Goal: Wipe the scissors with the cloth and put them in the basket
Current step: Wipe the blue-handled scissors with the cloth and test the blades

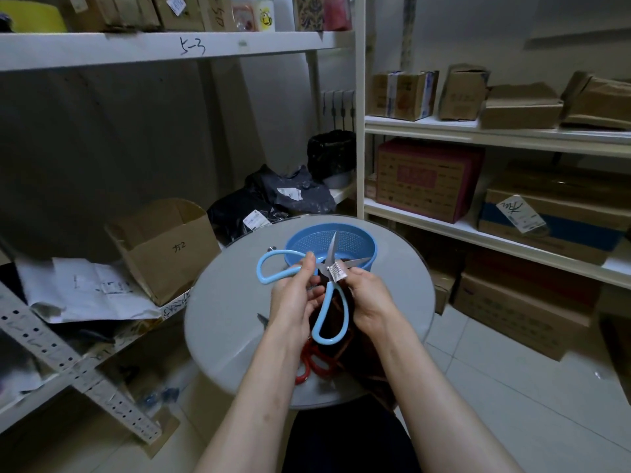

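Note:
Blue-handled scissors [328, 302] are held spread wide over a round grey table [239, 302], blades pointing up and right above the blue basket [362, 240]. My left hand [293, 295] grips the left handle loop between thumb and fingers. My right hand [367, 298] holds a dark brown cloth [336, 322] against the scissors near the pivot, where a small white label sticks to the blade. The cloth hangs down under both hands, mostly hidden. Red-handled scissors [312, 363] lie on the table beneath my wrists.
White shelves with cardboard boxes [519, 104] stand at the right and behind. An open box [164, 244] and papers sit on the left shelf. Dark bags [273, 199] lie beyond the table. A small metal tip [262, 319] shows left of my left wrist.

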